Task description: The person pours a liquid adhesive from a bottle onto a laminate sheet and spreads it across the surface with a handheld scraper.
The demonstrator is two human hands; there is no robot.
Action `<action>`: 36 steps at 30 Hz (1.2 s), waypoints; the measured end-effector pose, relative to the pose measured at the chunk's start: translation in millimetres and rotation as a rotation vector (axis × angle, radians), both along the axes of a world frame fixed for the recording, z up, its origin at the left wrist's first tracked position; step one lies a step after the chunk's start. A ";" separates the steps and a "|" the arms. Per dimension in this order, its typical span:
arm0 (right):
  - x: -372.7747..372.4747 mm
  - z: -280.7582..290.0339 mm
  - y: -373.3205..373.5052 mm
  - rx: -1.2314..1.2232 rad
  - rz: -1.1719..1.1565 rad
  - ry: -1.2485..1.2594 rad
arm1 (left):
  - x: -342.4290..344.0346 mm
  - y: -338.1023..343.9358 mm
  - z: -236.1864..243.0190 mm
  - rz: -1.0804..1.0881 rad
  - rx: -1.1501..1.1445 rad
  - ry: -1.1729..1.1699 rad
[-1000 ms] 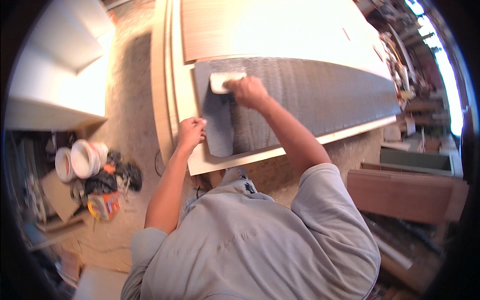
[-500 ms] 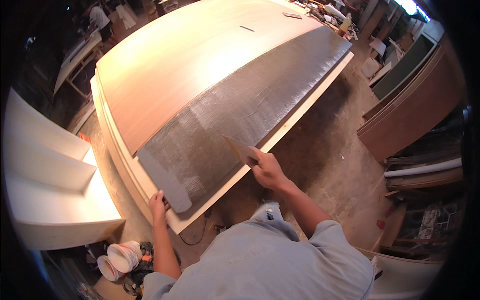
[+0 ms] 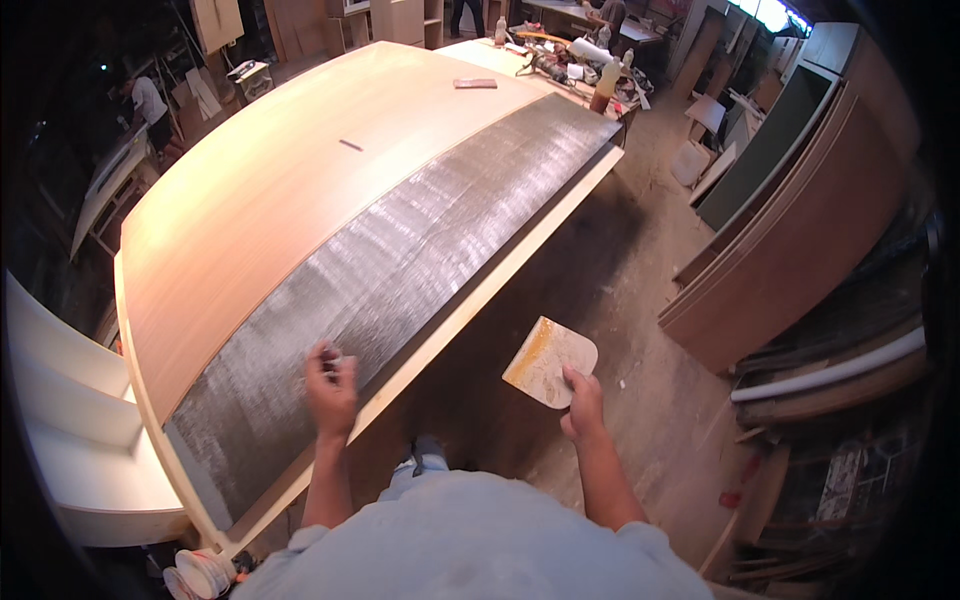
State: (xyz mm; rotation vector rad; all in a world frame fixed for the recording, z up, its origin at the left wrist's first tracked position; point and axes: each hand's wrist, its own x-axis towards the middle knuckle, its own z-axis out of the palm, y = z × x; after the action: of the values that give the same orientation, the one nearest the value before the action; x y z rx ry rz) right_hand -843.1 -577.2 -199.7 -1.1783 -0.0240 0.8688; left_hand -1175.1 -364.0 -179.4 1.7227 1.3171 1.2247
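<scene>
Off the near edge of the worktable, my right hand (image 3: 583,410) grips a flat, pale glue spreader (image 3: 552,365) with rounded corners. Yellowish glue coats its far left edge. Over the near part of a long dark-grey sheet (image 3: 420,230), my left hand (image 3: 331,388) hovers with its fingers curled together. Whether something small sits in those fingers I cannot make out. The sheet has a wet, streaky shine and lies along the near side of a large light-wood panel (image 3: 250,220).
A pale wood strip (image 3: 490,285) borders the table. White shelving (image 3: 80,440) stands left, white buckets (image 3: 205,572) lower left. On the far end are bottles (image 3: 606,85) and clutter. Curved brown panels (image 3: 790,240) lean at right. A person (image 3: 148,103) is at far left.
My left hand has left the sheet's near corner and moved over its surface. My right hand has drawn the spreader off the sheet to the right and turned its face up. The view has shifted.
</scene>
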 end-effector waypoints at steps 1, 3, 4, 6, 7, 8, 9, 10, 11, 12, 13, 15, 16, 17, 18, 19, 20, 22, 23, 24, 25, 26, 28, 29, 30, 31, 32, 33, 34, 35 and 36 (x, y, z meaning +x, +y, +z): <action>26.4 -3.4 5.0 0.033 -0.032 0.009 | 47.3 6.9 8.2 -0.115 0.057 0.065; 86.0 -15.1 9.2 0.091 -0.099 0.024 | 137.3 23.4 16.9 -0.277 0.098 0.127; 110.9 -19.5 11.7 0.118 -0.148 0.036 | 179.1 33.8 20.5 -0.335 0.088 0.128; 162.2 -26.9 10.3 0.149 -0.239 0.049 | 255.9 59.6 18.9 -0.432 0.067 0.154; 184.4 -44.1 5.5 0.137 -0.292 0.087 | 288.8 75.3 11.9 -0.463 0.077 0.141; 215.7 -58.7 -1.8 0.129 -0.348 0.113 | 331.2 93.5 3.7 -0.495 0.093 0.116; 248.5 -70.7 -7.6 0.122 -0.399 0.150 | 374.2 113.5 0.2 -0.524 0.108 0.102; 274.2 -77.4 -18.0 0.112 -0.474 0.225 | 415.7 130.6 -0.1 -0.570 0.052 0.040; 306.0 -80.2 -23.6 0.117 -0.548 0.297 | 461.4 151.0 -2.0 -0.587 -0.013 0.037; 336.2 -79.0 -32.0 0.108 -0.621 0.366 | 509.2 176.9 -5.3 -0.621 0.138 0.037; 362.1 -76.8 -45.3 0.083 -0.690 0.339 | 557.1 194.8 -3.5 -0.649 0.130 -0.012; 424.3 -69.7 -56.0 0.063 -0.820 0.270 | 666.1 235.3 12.7 -0.686 0.188 -0.077; 451.0 -62.4 -62.3 0.082 -0.850 0.244 | 717.0 251.1 19.8 -0.700 0.240 -0.077; 479.2 -54.6 -62.5 0.112 -0.877 0.224 | 767.0 266.7 30.4 -0.750 0.139 -0.075; 505.0 -49.2 -56.4 0.156 -0.909 0.202 | 818.6 284.2 39.9 -0.755 0.113 -0.040; 531.4 -49.3 -45.6 0.159 -0.935 0.200 | 868.1 304.0 45.3 -0.747 0.099 0.024; 561.3 -53.3 -30.2 0.165 -0.944 0.203 | 912.1 328.7 45.2 -0.714 0.136 0.038; 622.1 -73.4 -1.7 0.167 -0.918 0.214 | 996.9 389.3 33.2 -0.613 0.191 0.104; 652.6 -93.3 10.1 0.161 -0.895 0.216 | 1042.2 416.8 23.2 -0.568 0.242 0.128; 685.9 -110.7 17.9 0.151 -0.879 0.207 | 1087.3 434.2 19.1 -0.519 0.219 0.135; 718.1 -124.8 25.2 0.165 -0.841 0.205 | 1130.5 448.9 13.8 -0.503 0.162 0.112; 748.7 -136.3 35.4 0.174 -0.793 0.207 | 1169.3 463.7 6.1 -0.479 0.103 0.093; 818.5 -154.4 66.0 0.156 -0.714 0.201 | 1240.1 502.3 -12.1 -0.349 0.049 0.058; 849.2 -150.3 88.9 0.140 -0.687 0.194 | 1271.4 525.1 -21.0 -0.361 0.011 0.025; 880.3 -146.8 116.4 0.131 -0.655 0.194 | 1297.7 547.4 -29.9 -0.303 0.015 0.059; 914.6 -148.5 140.4 0.135 -0.632 0.188 | 1328.7 565.8 -27.9 -0.261 0.030 0.083; 942.2 -148.4 146.0 0.092 -0.587 0.190 | 1334.6 578.8 -42.1 -0.235 0.025 0.074; 970.9 -148.5 154.9 0.050 -0.535 0.191 | 1349.8 593.6 -50.5 -0.122 0.147 -0.040; 985.9 -137.4 150.2 -0.004 -0.519 0.153 | 1370.5 587.9 -51.0 -0.220 0.109 -0.026; 999.8 -130.2 153.1 -0.048 -0.471 0.131 | 1379.4 588.3 -45.5 -0.298 0.079 -0.005; 1018.8 -126.7 165.9 -0.077 -0.363 0.122 | 1376.1 602.7 -67.1 -0.236 0.074 -0.213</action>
State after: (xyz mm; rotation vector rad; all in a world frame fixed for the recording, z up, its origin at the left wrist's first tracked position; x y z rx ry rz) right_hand 175.7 -411.3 -326.4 -1.1539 0.3169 0.6216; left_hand 201.1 238.7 -246.5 1.6905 0.9274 1.2904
